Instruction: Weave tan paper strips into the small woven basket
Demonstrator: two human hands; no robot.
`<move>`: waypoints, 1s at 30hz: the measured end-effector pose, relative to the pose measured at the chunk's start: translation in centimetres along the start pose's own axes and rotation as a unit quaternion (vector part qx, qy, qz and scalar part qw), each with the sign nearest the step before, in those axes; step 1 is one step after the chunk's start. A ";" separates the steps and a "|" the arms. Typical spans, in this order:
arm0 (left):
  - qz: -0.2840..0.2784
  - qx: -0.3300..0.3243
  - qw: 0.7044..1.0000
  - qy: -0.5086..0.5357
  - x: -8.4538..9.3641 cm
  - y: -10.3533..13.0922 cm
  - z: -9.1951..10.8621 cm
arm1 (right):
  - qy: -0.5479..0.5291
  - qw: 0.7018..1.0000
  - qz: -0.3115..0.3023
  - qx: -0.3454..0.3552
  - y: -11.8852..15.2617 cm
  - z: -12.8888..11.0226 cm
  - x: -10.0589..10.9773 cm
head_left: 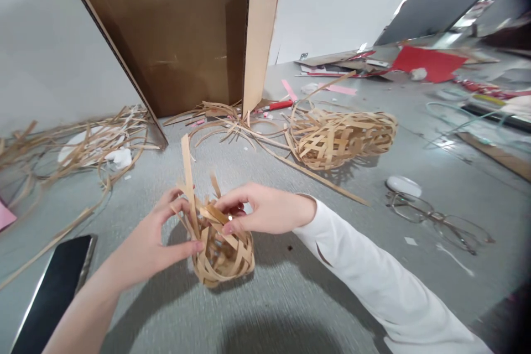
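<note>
A grey table (145, 193) is spreading across the frame, with an open cardboard box (178, 38) standing at upper left and a larger woven piece (344, 138) lying right of centre. The small woven basket (206, 268) is sitting just below the middle of the frame. The left hand (155, 232) is half-curled, holding the basket's left wall between thumb and fingers, beside an upright strip (187, 166). The right hand (265, 207) is nearly closed, its thumb and fingers pinching a rim strip (216, 213). Working well here probably means bracing the wall without squashing it, keeping strips flat and tightening gently, since sharp bends could be cracking them.
</note>
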State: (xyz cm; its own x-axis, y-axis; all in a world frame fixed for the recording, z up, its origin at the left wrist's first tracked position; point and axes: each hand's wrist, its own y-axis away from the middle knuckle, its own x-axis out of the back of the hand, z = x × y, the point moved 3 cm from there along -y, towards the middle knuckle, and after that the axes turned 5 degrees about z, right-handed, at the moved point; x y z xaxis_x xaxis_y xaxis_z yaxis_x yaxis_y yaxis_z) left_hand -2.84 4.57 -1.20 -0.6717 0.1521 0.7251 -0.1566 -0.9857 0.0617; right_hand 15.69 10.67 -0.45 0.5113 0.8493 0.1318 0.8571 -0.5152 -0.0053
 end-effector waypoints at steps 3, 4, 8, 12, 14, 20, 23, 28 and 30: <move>-0.013 0.022 0.998 0.051 -0.7 -0.3 0.0 | -0.027 0.998 0.045 -0.026 -0.1 0.4 -0.1; -0.018 0.032 0.997 0.071 -0.9 -0.3 0.0 | -0.032 0.997 0.062 -0.034 -0.1 0.6 -0.2; -0.024 0.060 0.993 0.095 -1.4 -0.4 -0.1 | 0.007 0.996 0.077 -0.055 -0.4 0.7 -0.4; -0.016 0.065 0.995 0.072 -1.5 -0.5 -0.2 | 0.027 0.994 0.080 -0.068 -0.4 0.6 -0.3; -0.011 0.061 0.996 0.071 -1.6 -0.5 -0.2 | 0.019 0.993 0.094 -0.069 -0.4 0.7 -0.1; -0.004 0.077 0.994 0.082 -1.8 -0.7 -0.3 | 0.026 0.991 0.108 -0.069 -0.5 0.9 -0.2; 0.000 0.077 0.994 0.076 -1.8 -0.6 -0.2 | 0.033 0.991 0.110 -0.068 -0.5 0.9 -0.3; 0.008 0.067 0.995 0.072 -1.7 -0.7 0.0 | 0.059 0.990 0.114 -0.058 -0.5 0.6 -0.2; 0.005 0.065 0.995 0.071 -1.8 -0.7 0.0 | 0.074 0.990 0.114 -0.048 -0.5 0.6 -0.1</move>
State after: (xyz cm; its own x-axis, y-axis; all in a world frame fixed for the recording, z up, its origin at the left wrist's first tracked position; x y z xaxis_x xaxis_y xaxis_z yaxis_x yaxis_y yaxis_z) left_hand -1.57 4.95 -2.52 -0.7698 0.1422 0.6222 -0.0608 -0.9868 0.1503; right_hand 15.28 10.94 -1.04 0.6692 0.6878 0.2812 0.7074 -0.7056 0.0423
